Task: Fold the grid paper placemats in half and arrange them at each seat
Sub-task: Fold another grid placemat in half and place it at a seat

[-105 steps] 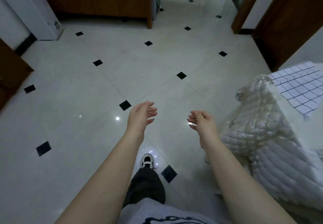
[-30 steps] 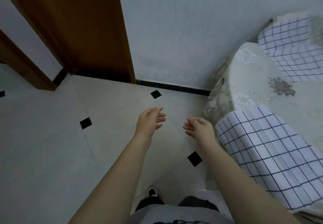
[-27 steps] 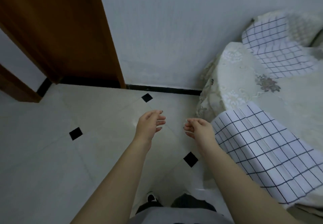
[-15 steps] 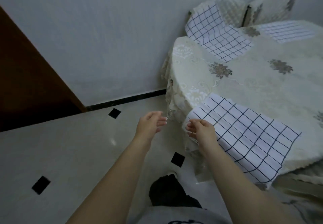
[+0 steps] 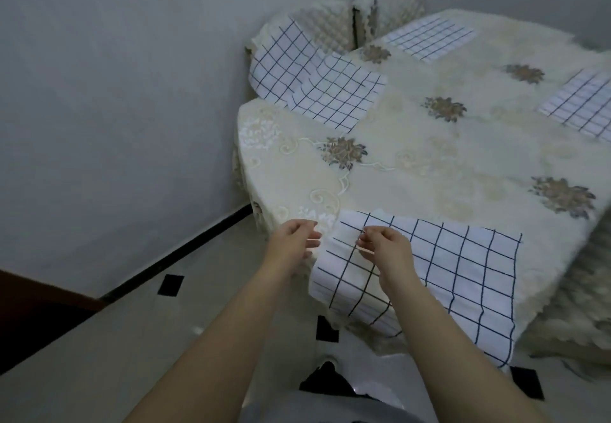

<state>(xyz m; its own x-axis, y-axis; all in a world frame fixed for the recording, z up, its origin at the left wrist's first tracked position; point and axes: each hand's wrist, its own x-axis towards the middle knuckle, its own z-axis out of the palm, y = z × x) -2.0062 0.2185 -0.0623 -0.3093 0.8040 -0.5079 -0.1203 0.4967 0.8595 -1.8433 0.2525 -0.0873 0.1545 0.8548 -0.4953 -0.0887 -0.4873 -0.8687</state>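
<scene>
The right hand covers part of the near placemat; whether its curled fingers touch the sheet cannot be told. Another placemat is cut off by the right edge. Both forearms run off the bottom edge. The far chair backs look blurred.

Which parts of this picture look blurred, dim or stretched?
Head view: dim, flat light without hard shadows; the tablecloth fringe at right and the far right placemat are smeared; the grid on the near placemat is sharper; the forearms widen toward the bottom edge, wide-angle stretch.
</scene>
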